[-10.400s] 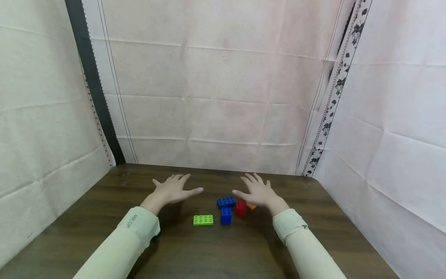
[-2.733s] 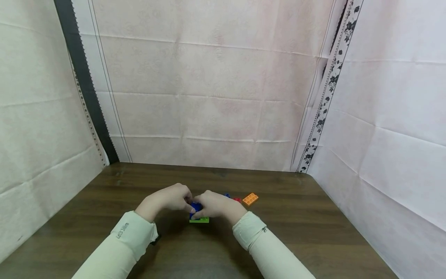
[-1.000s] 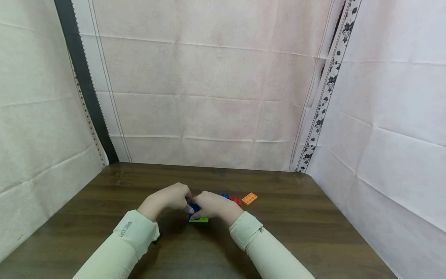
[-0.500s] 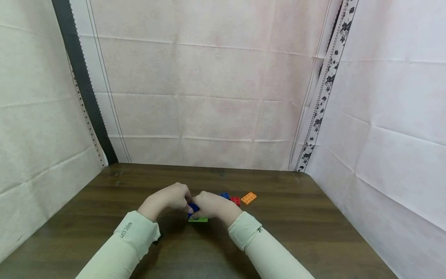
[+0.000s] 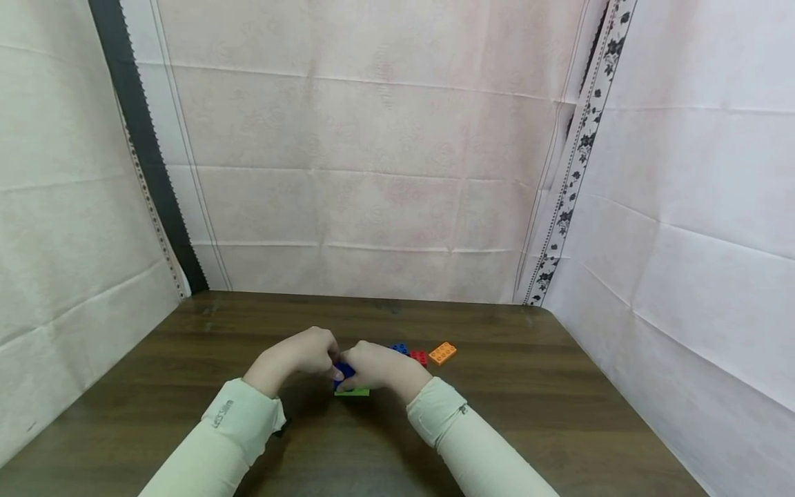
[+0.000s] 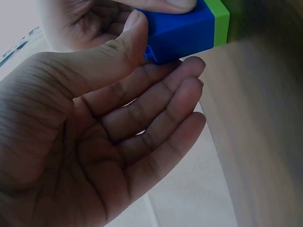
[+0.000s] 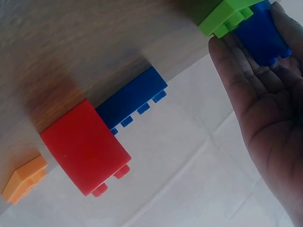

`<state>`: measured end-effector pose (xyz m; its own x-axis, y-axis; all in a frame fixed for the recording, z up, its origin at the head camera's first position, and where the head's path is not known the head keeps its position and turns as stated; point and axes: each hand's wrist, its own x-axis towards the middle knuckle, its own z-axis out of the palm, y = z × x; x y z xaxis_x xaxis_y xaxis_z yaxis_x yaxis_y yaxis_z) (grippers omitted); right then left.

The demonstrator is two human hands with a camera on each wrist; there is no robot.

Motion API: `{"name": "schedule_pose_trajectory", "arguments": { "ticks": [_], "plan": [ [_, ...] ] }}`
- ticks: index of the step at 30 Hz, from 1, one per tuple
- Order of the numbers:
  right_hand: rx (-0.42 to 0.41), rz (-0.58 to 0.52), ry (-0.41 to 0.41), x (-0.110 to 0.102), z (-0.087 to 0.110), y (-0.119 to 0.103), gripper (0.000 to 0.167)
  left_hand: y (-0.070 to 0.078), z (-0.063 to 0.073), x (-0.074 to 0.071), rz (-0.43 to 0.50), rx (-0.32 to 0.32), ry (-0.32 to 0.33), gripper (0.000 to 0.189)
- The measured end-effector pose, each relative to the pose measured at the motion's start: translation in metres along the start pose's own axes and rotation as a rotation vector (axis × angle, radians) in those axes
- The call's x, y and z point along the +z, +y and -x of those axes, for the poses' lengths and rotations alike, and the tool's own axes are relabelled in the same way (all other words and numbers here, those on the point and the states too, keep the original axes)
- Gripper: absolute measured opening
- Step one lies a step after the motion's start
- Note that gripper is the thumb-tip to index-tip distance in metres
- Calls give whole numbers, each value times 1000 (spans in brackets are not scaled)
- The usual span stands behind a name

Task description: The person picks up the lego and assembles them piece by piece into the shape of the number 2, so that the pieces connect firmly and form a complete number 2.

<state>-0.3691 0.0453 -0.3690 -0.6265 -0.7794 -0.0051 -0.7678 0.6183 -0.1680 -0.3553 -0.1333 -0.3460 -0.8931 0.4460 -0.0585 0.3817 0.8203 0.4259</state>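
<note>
A tall blue toy building brick (image 5: 344, 375) stands on the left part of a flat lime-green brick (image 5: 357, 393), which lies on the table. From the left side my left hand (image 5: 301, 355) pinches the tall brick near its top, with the thumb against it and the other fingers behind. My right hand (image 5: 377, 364) grips the same brick from the right, its thumb across the near face. In the left wrist view the tall blue brick (image 6: 184, 33) meets the green brick (image 6: 221, 22) with no visible gap. Green studs show beside it in the right wrist view.
Right of my hands, a long blue brick (image 7: 131, 100) and a taller red brick (image 7: 85, 146) stand close together. Further right lies a flat orange brick (image 5: 442, 353). Pale cloth walls (image 5: 385, 172) enclose the wooden table (image 5: 528, 393) at the back and sides.
Earliest, both hands were spread above the table and the tall blue brick stood apart from the green one. It moved left onto the green brick. Over the last second the hands stay nearly still.
</note>
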Motion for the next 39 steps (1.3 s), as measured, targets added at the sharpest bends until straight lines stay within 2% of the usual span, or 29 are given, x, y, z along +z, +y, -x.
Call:
{"name": "schedule_pose_trajectory", "arguments": {
  "ticks": [18,26,30,39],
  "plan": [
    [-9,7,-11,-2,-1,1,34,2,1,-1,-18,18,9,15],
    [-17,-54,-3,-5,5,6,24,1,1,0,-15,14,1,21],
    [-23,-82,7,-10,8,8,25,1,1,-1,-23,20,4,15],
    [-41,-118,-12,-11,9,14,32,0,-1,0,-49,28,6,17]
  ]
}}
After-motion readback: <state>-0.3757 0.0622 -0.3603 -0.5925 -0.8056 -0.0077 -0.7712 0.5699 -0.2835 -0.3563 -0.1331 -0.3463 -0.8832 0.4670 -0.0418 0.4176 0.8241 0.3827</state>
